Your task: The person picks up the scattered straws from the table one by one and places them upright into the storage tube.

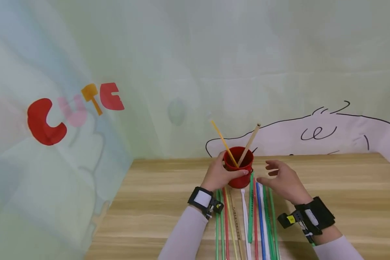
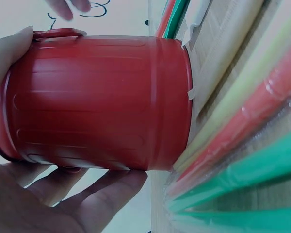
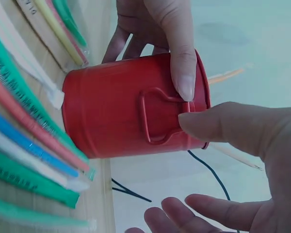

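Observation:
My left hand [image 1: 218, 174] grips a small red bucket [image 1: 239, 183], its thumb across the near side and its fingers around the far left. The bucket stands upright at the head of a row of straws. A yellow straw [image 1: 221, 135] and a pale brown stick [image 1: 251, 138] lean apart inside it. Right of the bucket, my right hand [image 1: 286, 182] hovers with fingers spread and thumb extended, holding nothing. In the right wrist view its thumb [image 3: 218, 124] appears in front of the bucket's wire handle [image 3: 145, 119]; contact cannot be told.
Thin straws lie side by side on the wooden table [image 1: 156, 202]: several green ones [image 1: 251, 213], red ones [image 1: 226, 225], a blue one [image 1: 262, 227], white ones [image 1: 245, 216], a yellow one [image 1: 230, 220] and a brown printed one [image 1: 236, 224]. A patterned curtain [image 1: 182, 72] hangs behind.

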A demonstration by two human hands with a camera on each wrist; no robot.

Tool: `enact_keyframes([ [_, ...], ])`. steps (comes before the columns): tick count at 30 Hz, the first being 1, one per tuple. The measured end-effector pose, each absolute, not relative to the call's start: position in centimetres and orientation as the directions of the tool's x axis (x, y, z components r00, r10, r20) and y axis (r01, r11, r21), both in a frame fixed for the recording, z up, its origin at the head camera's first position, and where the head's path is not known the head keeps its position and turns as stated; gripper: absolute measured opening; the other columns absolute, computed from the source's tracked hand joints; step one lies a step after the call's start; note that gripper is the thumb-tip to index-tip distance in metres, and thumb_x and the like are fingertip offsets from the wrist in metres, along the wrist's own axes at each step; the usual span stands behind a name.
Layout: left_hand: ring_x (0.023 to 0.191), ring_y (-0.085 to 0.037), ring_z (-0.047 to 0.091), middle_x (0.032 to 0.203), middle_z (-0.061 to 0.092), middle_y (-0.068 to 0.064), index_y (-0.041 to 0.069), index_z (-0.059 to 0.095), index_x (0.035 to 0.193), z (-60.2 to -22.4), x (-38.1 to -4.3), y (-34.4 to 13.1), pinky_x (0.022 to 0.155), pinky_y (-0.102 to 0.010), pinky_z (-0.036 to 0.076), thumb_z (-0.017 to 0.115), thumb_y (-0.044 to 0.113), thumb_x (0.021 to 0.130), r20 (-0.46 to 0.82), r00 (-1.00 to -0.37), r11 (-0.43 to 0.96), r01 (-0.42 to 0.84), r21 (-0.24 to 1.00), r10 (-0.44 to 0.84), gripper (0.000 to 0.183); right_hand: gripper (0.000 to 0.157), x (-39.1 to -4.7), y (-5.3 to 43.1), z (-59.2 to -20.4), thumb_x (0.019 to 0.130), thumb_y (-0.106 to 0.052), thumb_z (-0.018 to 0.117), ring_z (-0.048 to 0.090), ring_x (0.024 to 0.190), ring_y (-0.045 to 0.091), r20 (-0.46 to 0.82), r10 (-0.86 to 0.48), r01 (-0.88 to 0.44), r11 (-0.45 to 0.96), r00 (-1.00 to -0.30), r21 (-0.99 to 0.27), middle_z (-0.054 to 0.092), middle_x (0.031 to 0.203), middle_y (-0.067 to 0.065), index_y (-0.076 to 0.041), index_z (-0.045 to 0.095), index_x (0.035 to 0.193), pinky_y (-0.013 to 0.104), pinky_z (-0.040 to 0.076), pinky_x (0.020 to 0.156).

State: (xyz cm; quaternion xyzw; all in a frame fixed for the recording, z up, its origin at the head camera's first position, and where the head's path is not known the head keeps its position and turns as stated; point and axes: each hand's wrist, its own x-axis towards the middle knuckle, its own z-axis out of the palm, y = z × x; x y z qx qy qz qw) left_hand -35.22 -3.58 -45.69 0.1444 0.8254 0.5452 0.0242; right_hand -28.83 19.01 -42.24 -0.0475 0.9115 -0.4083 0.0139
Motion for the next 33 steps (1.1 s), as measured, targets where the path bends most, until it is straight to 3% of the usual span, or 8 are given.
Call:
enact_keyframes([
  [16, 0.126, -0.02, 0.059, 0.141, 0.062, 0.002, 0.024, 0.047, 0.149, -45.7, -35.1, -3.7, 0.1, -0.043, 0.057, 0.087, 0.047, 0.082, 0.098, -0.957, 0.382, 0.201, 0.902, 0.273, 0.081, 0.068, -27.0, 20.6, -43.2, 0.086, -0.019, 0.081, 0.07, 0.098, 0.04, -0.068, -0.069, -0.013, 0.788, -0.995, -0.615, 0.066, 0.118, 0.032, 0.014, 0.051, 0.137, 0.046, 0.062, 0.075],
  [24, 0.127, -0.021, 0.058, 0.141, 0.062, 0.001, 0.023, 0.047, 0.15, -45.6, -35.2, -3.5, 0.098, -0.042, 0.059, 0.087, 0.045, 0.082, 0.102, -0.957, 0.38, 0.204, 0.902, 0.273, 0.082, 0.069, -27.2, 20.2, -44.8, 0.082, -0.02, 0.084, 0.064, 0.086, 0.028, -0.146, -0.039, 0.051, 0.822, -0.989, -0.568, 0.069, 0.108, 0.025, 0.014, 0.053, 0.134, 0.04, 0.056, 0.069],
  [33, 0.126, -0.022, 0.058, 0.14, 0.063, 0.0, 0.023, 0.048, 0.149, -45.7, -35.1, -3.6, 0.099, -0.045, 0.058, 0.087, 0.043, 0.082, 0.112, -0.957, 0.37, 0.209, 0.905, 0.266, 0.08, 0.067, -26.8, 19.3, -46.1, 0.079, -0.012, 0.082, 0.056, 0.076, 0.024, -0.092, -0.035, 0.018, 0.85, -0.995, -0.526, 0.062, 0.087, 0.013, 0.02, 0.052, 0.129, 0.034, 0.049, 0.063],
])
